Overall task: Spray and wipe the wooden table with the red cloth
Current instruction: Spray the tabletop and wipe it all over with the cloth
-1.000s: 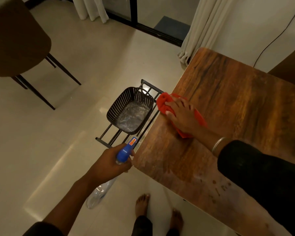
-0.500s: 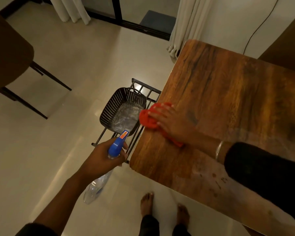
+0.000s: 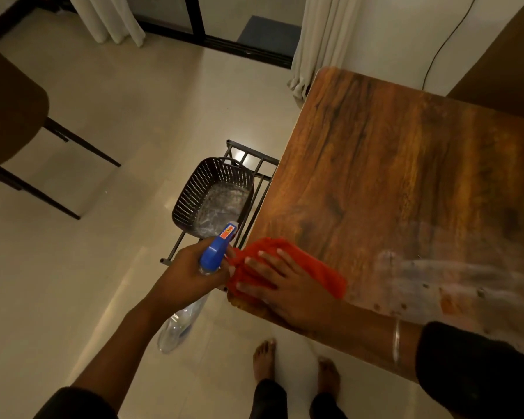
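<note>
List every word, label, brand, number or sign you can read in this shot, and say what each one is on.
None can be read.
The red and orange sticker on the blue head of the spray bottle, held in the left hand: print too small and blurred to read.
The bottle's clear body shows a faint blue mark, unreadable.
The red cloth, wooden table and black basket show no text.

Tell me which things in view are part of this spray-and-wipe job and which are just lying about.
In the job:
- red cloth, under the right hand
- spray bottle, held in the left hand
- wooden table

Lying about:
- perforated basket on the black rack
- chair
- curtain
</note>
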The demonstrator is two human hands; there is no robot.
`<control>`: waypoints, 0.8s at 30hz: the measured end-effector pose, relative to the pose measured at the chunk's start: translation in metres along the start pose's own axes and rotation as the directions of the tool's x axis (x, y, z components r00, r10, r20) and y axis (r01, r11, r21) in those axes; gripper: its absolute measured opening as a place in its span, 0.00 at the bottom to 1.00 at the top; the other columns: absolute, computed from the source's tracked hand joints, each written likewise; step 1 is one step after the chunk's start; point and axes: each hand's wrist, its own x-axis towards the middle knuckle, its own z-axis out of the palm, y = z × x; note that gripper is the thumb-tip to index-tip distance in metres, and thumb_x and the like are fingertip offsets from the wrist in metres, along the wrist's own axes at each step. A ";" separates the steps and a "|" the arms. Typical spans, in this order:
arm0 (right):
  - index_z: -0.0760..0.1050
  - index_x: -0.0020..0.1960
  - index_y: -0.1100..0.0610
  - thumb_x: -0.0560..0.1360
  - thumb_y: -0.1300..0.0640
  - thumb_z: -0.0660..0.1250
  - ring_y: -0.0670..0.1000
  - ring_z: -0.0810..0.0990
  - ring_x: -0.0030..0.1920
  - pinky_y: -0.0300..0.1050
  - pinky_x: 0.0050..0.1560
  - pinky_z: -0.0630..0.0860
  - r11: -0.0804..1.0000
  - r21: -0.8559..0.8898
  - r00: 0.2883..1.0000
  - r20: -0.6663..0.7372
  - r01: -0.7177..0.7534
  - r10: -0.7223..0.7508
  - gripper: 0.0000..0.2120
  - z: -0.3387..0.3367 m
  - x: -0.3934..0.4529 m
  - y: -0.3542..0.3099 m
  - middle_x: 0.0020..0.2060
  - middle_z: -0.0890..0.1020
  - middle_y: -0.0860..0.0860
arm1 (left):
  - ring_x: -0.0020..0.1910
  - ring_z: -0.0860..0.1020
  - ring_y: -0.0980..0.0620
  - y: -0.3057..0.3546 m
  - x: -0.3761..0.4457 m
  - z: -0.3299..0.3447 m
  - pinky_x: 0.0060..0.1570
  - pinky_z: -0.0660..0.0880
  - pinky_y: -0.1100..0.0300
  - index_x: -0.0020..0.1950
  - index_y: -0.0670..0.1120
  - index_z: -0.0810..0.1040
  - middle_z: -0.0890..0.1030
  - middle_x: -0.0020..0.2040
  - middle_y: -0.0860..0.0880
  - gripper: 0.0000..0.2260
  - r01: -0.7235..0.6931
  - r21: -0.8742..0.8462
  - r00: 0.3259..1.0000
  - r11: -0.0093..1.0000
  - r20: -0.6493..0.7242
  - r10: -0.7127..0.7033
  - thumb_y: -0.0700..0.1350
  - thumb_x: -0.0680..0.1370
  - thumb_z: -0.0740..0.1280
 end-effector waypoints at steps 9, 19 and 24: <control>0.60 0.82 0.46 0.86 0.51 0.55 0.60 0.59 0.82 0.67 0.78 0.61 0.794 0.026 0.786 -0.128 -0.607 0.605 0.24 -0.063 0.016 0.177 0.82 0.60 0.55 | 0.42 0.85 0.49 0.011 0.002 0.014 0.46 0.82 0.59 0.55 0.45 0.80 0.85 0.43 0.46 0.09 0.016 0.038 0.999 0.999 0.045 -0.018 0.36 0.76 0.73; 0.58 0.83 0.44 0.80 0.47 0.60 0.60 0.53 0.84 0.66 0.81 0.52 0.992 -0.036 0.993 0.023 0.120 -0.119 0.32 0.010 -0.104 -0.021 0.84 0.56 0.53 | 0.43 0.84 0.53 0.026 0.003 0.033 0.44 0.78 0.71 0.51 0.49 0.81 0.84 0.47 0.49 0.12 -0.081 -0.016 0.994 0.997 0.068 0.082 0.51 0.70 0.72; 0.61 0.83 0.48 0.84 0.54 0.64 0.61 0.59 0.82 0.63 0.81 0.55 0.992 -0.011 0.992 -0.021 -0.127 0.126 0.29 -0.030 -0.092 0.087 0.83 0.60 0.57 | 0.41 0.85 0.50 0.021 0.004 0.052 0.44 0.79 0.68 0.51 0.51 0.81 0.85 0.44 0.44 0.09 -0.062 -0.037 0.991 0.997 0.114 0.065 0.49 0.73 0.74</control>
